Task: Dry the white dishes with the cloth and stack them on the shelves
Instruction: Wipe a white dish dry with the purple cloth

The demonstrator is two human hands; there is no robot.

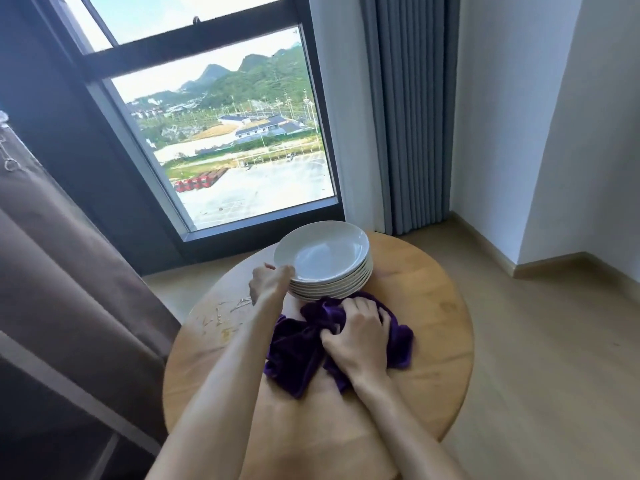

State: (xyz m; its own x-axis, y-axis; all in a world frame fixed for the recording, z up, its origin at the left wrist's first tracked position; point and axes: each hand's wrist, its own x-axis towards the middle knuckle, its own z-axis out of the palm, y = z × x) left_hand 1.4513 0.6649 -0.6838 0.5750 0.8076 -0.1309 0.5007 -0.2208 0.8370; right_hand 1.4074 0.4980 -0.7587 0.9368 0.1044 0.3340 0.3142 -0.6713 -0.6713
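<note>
Round wooden table (433,327), pale honey top, scuffed and flecked with scratches and light stains along the left edge. On the far side, a stack of white plates (329,268), shallow and deep-rimmed, neatly piled, the top one bare and glossy. Just in front of the stack, touching its near edge, a crumpled purple cloth (294,348), velvety, spread in folds across the middle of the tabletop.

Left hand (268,282) at the left rim of the stack, fingers curled against the edge of the uppermost plates; whether lifting one plate or several, impossible to tell. Right hand (356,336) pressed down on the cloth, fingers bent and bunching the fabric, knuckles raised, thumb tucked into a fold. Both forearms bare, reaching in from the bottom of the view.

Beyond the table, a tall dark-framed window (221,133) reaching almost to the floor, looking out on green hills, low buildings and a broad paved lot. Grey pleated curtain (408,116) gathered right of the window; brown curtain (69,254) hanging on the left, close to the table. White walls (536,116) meeting in a corner on the right, pale skirting along the base. Light wood-look floor (554,341) all around.
</note>
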